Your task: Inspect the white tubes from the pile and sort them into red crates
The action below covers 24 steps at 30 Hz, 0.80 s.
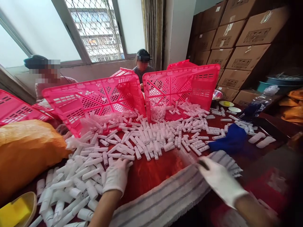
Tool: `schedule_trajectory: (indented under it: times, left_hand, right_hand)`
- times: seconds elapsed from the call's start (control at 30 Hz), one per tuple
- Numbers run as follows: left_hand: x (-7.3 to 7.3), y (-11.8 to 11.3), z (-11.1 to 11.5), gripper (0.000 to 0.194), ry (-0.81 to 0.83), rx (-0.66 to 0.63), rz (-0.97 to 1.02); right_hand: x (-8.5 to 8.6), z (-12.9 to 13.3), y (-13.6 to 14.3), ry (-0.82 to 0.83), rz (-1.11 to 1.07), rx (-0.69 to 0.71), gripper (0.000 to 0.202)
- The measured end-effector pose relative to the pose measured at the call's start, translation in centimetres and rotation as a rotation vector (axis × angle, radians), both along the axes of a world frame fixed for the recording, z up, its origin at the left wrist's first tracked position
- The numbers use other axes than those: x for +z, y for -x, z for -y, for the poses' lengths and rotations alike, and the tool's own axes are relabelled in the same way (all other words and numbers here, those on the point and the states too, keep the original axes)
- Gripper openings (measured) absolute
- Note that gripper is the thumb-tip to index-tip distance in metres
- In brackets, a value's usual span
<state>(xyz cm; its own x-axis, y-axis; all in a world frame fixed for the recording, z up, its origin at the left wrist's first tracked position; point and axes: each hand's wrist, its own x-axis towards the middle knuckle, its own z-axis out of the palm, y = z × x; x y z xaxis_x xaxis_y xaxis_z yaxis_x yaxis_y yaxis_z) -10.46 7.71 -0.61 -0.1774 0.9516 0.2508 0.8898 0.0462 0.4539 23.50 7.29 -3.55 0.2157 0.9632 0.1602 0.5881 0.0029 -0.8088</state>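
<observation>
Many small white tubes (151, 135) lie in a loose heap across the red tabletop (151, 170). My left hand (117, 176), in a white glove, rests among the tubes at the left of the bare red patch; its fingers curl near one tube, and whether they grip it is unclear. At the right, my right hand (216, 178), also gloved, is over the end of a striped towel (163, 195) spread along the front edge. Its fingertips are dark and blurred, so a hold cannot be made out.
Pink baskets (181, 83) lie tipped behind the tubes. A blue cloth (228, 140) and a bottle (258, 101) are at right. An orange sack (30, 154) and a bowl with a yellow sponge (15, 212) stand left. Two people sit beyond; cartons (251, 56) are stacked behind.
</observation>
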Motion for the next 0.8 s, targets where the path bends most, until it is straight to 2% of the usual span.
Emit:
schedule_trajectory:
  times: [0.07,0.13,0.2,0.3,0.37,0.4,0.47,0.6,0.63,0.7,0.8]
  left_hand:
    - [-1.1,-2.1,0.5,0.009,0.079,-0.085,0.027]
    - [-1.9,-4.0,1.4,0.012,0.121,-0.119,0.068]
    - [-2.3,-5.4,2.4,0.017,0.140,-0.139,0.138]
    - [-2.2,-7.1,3.6,0.022,0.177,-0.111,0.538]
    - [-1.8,-8.2,4.0,0.026,0.199,-0.057,0.853]
    - [-1.7,-8.7,4.2,0.028,0.202,-0.039,0.944]
    - [-1.4,-9.5,4.3,0.029,0.216,-0.054,0.960]
    - [-1.0,-10.2,4.7,0.024,0.272,-0.114,0.873]
    - [-0.8,-10.3,4.9,0.023,0.270,-0.116,0.865]
    - [-0.4,-10.2,5.2,0.022,0.261,-0.120,0.855]
    - [0.2,-10.0,5.5,0.021,0.276,-0.132,0.840]
  right_hand:
    - [0.7,-3.3,2.6,0.005,0.353,0.210,0.023]
    - [1.3,-6.5,5.0,-0.009,0.458,0.292,0.024]
    - [1.6,-8.7,6.5,-0.015,0.493,0.346,0.020]
    - [1.3,-9.0,7.2,-0.009,0.498,0.378,0.011]
    - [0.8,-7.7,7.0,-0.007,0.478,0.364,0.011]
    - [0.6,-6.8,6.9,-0.008,0.477,0.349,0.013]
    - [0.2,-5.0,7.0,-0.028,0.350,0.326,0.020]
    - [0.4,-2.3,8.0,-0.116,-0.457,0.337,0.034]
    - [0.8,-1.8,8.2,-0.125,-0.595,0.373,0.033]
    - [1.7,-1.2,8.2,-0.084,-0.633,0.478,0.025]
    - [3.0,-0.7,7.5,0.033,-0.549,0.602,0.016]
